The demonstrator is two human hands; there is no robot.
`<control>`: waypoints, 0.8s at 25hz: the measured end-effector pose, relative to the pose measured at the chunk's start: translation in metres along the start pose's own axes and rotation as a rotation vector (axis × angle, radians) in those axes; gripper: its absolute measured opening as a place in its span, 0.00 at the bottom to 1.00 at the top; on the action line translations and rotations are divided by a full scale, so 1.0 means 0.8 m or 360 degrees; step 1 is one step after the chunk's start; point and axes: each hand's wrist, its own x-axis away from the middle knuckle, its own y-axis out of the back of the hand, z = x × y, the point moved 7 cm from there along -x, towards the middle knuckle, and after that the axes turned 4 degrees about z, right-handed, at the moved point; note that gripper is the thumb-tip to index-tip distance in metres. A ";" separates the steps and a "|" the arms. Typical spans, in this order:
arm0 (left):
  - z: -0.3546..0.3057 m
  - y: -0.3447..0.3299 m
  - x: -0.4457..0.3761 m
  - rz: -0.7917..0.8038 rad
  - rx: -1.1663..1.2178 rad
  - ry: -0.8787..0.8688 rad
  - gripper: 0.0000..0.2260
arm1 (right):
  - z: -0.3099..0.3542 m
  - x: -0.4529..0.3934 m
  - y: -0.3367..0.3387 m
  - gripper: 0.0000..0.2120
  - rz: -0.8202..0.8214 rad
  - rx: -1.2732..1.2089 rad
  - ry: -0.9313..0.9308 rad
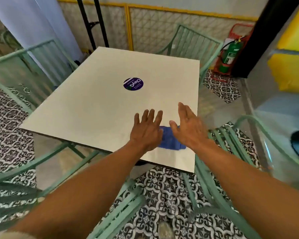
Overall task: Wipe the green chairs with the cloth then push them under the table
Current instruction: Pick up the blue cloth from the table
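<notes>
A folded blue cloth (171, 139) lies on the near right part of the square white table (97, 100). My left hand (147, 130) hovers over the cloth's left edge with fingers spread and straight. My right hand (188, 125) is stretched out just right of the cloth, palm turned inward, fingers straight, holding nothing. Green metal chairs stand around the table: one at the far left (24, 66), one at the far right (192, 42), one at the near right (231, 144) and one at the near left (41, 169).
A round purple sticker (133, 84) marks the table's middle. A green fire extinguisher (230, 54) in a red stand sits by the far right wall. A black post (91, 23) rises behind the table. Patterned tiles (162, 190) cover the floor.
</notes>
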 end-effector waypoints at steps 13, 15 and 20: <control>0.010 -0.133 -0.013 0.0374 0.1311 0.0755 0.10 | -0.012 -0.034 -0.170 0.39 0.0892 -0.0100 0.0164; 0.030 -0.127 0.031 0.0148 0.2122 0.1161 0.07 | 0.026 -0.017 -0.164 0.37 0.0933 -0.0699 0.0256; 0.095 -0.095 0.180 -0.0565 0.2753 0.1472 0.07 | 0.144 0.050 -0.171 0.28 0.0899 -0.1303 0.0415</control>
